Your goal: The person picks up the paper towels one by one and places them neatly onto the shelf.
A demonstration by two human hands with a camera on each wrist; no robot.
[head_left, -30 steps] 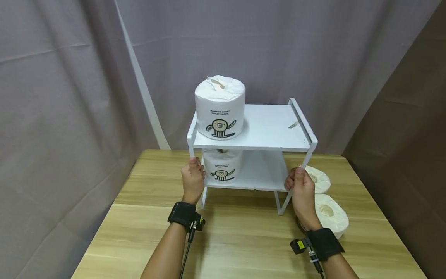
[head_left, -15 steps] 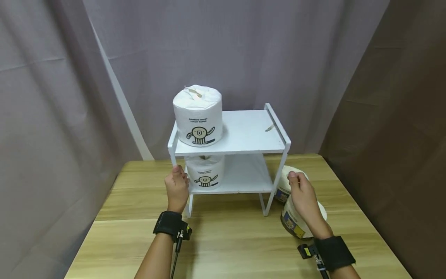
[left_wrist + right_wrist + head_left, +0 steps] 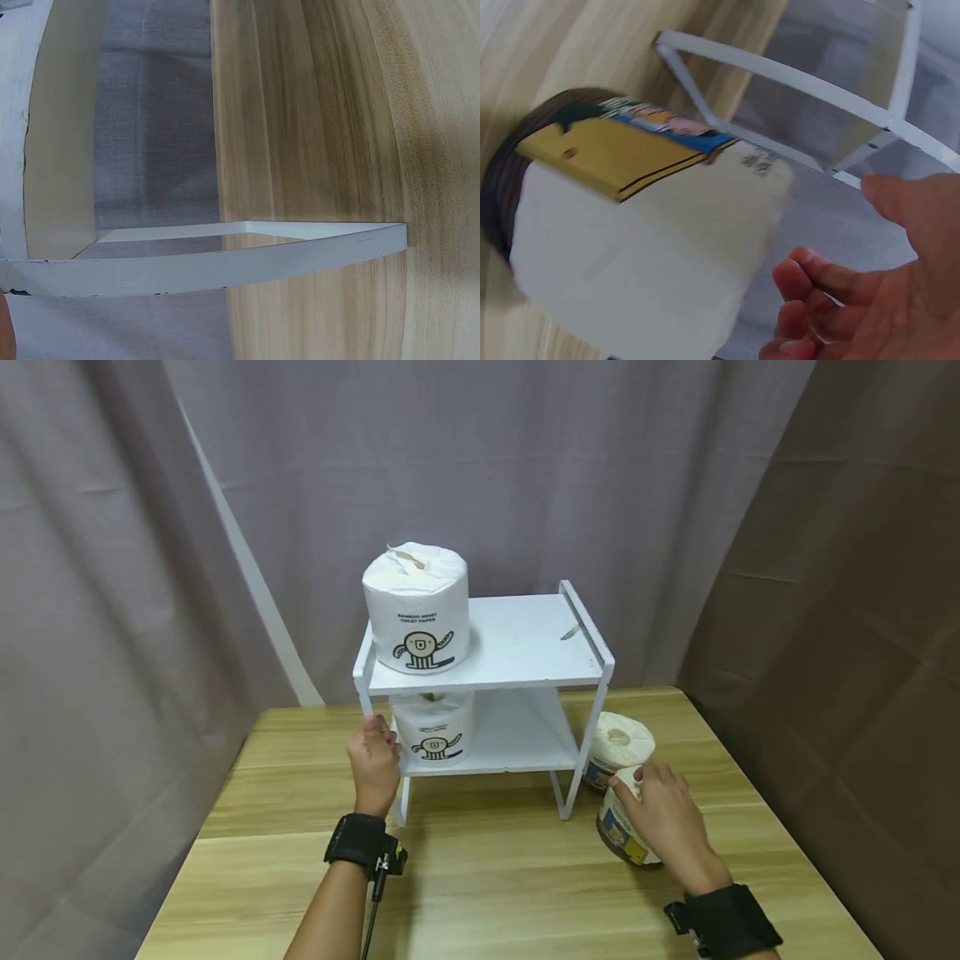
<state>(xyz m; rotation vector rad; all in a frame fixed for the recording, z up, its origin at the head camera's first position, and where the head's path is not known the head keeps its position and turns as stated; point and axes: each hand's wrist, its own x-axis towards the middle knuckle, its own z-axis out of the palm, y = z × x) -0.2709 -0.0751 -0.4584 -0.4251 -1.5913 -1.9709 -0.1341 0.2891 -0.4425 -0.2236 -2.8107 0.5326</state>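
A white two-tier shelf (image 3: 525,647) stands on the wooden table (image 3: 480,877). One wrapped toilet paper roll (image 3: 416,606) stands on its top tier at the left. Another roll (image 3: 433,731) stands below it on the lower tier. My left hand (image 3: 372,760) grips the shelf's front left post (image 3: 225,266). My right hand (image 3: 660,814) reaches over a tilted roll with a yellow and blue label (image 3: 630,247) lying on the table right of the shelf. Its fingers (image 3: 817,292) are loosely curved beside that roll, thumb apart. A further roll (image 3: 618,747) stands just behind.
Grey curtains hang behind and to the left, and a brown curtain (image 3: 840,610) hangs close on the right. The table's right edge runs near the two loose rolls. Bare wood (image 3: 495,860) lies in front of the shelf.
My right hand let go of the shelf's front right leg and moved down and right onto the near roll. The left hand kept its grip on the left post.
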